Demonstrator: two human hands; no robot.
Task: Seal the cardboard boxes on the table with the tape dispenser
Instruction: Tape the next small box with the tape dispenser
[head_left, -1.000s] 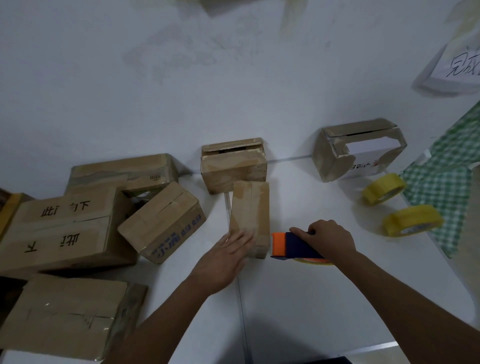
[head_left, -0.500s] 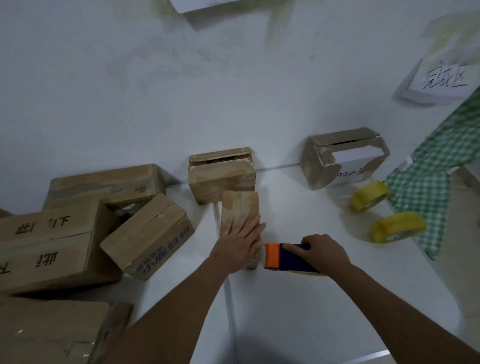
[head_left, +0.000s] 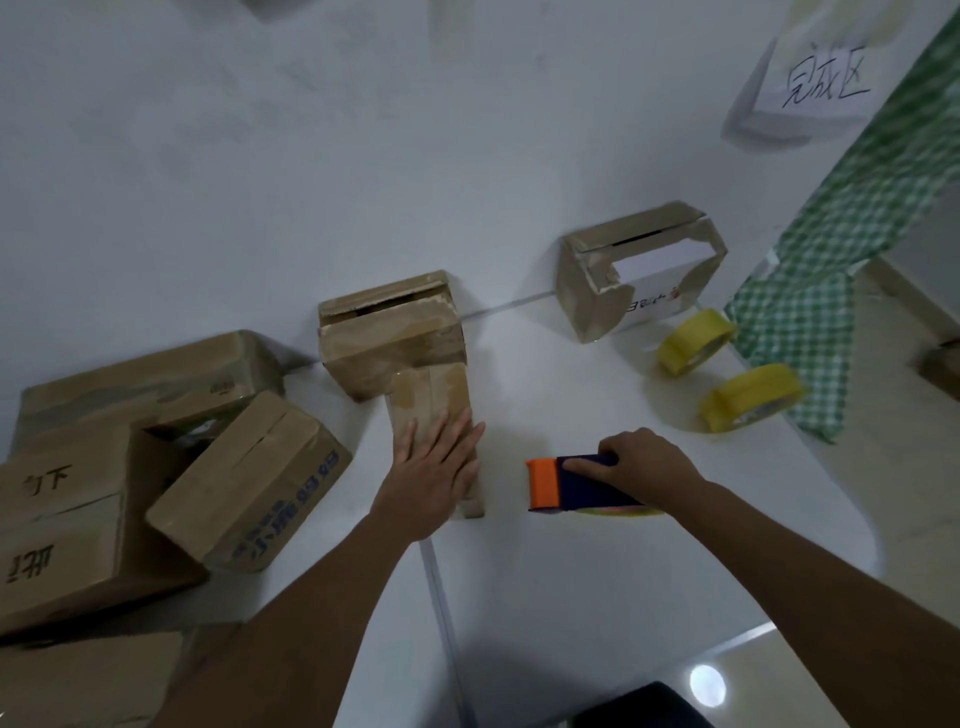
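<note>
Starting on the left, there's a pile of cardboard on the white table (head_left: 571, 597): a big box with black characters (head_left: 57, 525) at the edge, a long flat box (head_left: 150, 379) behind it against the wall, a tilted box with blue print (head_left: 249, 483) leaning in front, and one more box (head_left: 88, 675) at the bottom-left corner, so four in that heap. Next over, dead center, a narrow taped box (head_left: 431, 400) lies lengthwise, its far end right up against a squat box (head_left: 389, 338) that sits by the wall. The left hand (head_left: 431, 473) lies flat on the narrow box, fingers straight and spread, pressing down on the near half. Just right of that, with a clear gap of table between, the right hand (head_left: 644, 462) has its fingers wrapped round the tape dispenser (head_left: 566, 483), orange front end pointing at the narrow box, navy body, a yellowish roll peeking out underneath; it looks to be at or just over the tabletop, can't tell which. Further right, a torn open box (head_left: 592, 291) sits by the wall with white paper showing inside, making seven boxes total. Then two yellow tape rolls (head_left: 696, 343) (head_left: 753, 395) near the table's right edge, beside a green checkered cloth (head_left: 841, 249), with one handwritten paper sign (head_left: 826, 83) on the wall above.
</note>
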